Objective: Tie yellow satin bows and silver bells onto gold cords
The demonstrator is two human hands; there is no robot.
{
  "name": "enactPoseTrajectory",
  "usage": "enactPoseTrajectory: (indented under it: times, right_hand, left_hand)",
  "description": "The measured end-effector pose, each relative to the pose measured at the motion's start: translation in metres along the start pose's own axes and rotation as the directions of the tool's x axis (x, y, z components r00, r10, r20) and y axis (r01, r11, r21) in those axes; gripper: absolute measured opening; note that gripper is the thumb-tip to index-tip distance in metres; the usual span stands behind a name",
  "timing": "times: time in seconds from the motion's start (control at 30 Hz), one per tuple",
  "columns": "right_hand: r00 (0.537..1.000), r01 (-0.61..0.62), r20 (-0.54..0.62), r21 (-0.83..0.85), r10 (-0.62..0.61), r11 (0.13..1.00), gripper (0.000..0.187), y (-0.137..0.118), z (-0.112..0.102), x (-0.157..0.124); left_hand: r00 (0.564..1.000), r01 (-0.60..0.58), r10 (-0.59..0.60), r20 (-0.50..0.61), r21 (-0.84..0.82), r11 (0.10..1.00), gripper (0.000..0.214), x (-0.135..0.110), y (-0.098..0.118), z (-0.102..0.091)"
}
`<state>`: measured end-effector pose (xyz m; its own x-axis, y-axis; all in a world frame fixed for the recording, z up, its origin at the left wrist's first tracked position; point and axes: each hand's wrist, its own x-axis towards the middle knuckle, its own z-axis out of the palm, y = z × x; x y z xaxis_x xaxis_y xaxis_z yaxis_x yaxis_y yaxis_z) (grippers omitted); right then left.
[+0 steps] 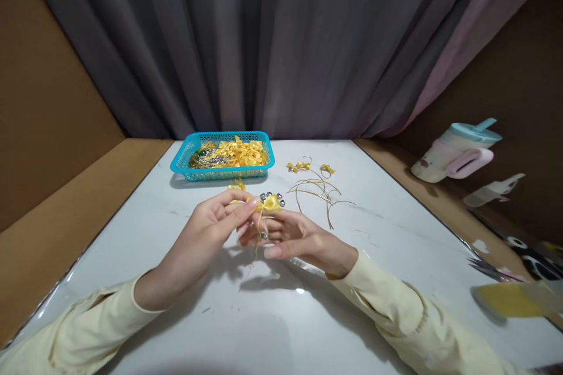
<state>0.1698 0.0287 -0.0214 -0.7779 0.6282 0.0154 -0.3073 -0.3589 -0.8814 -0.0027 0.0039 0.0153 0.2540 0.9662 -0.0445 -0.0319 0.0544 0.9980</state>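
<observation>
My left hand (211,231) and my right hand (294,237) meet above the middle of the white table (396,228). Between their fingertips sits a small yellow ribbon bow (269,204) with thin gold strings hanging down from it. The left thumb and forefinger pinch the bow's left side. My right hand's fingers curl under it and hold the strings and a small silver bell (264,235). A few silver bells (269,195) lie on the table just behind the bow.
A turquoise basket (185,159) with yellow bows and silver bells stands at the back left. Loose gold strings (317,190) and two finished bows (303,165) lie to its right. A pink-handled cup (453,152) rests on the right ledge. Grey curtain behind.
</observation>
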Motion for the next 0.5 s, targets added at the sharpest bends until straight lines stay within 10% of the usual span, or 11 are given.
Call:
enactPoseTrajectory:
  times: [0.5]
  right_hand:
    - [0.964,0.023,-0.212,-0.541,-0.163,0.841,0.026,-0.026,-0.051,-0.005]
  left_hand:
    - [1.0,0.012,-0.014,0.018,0.102,0.995,0.021,-0.007,0.009,0.001]
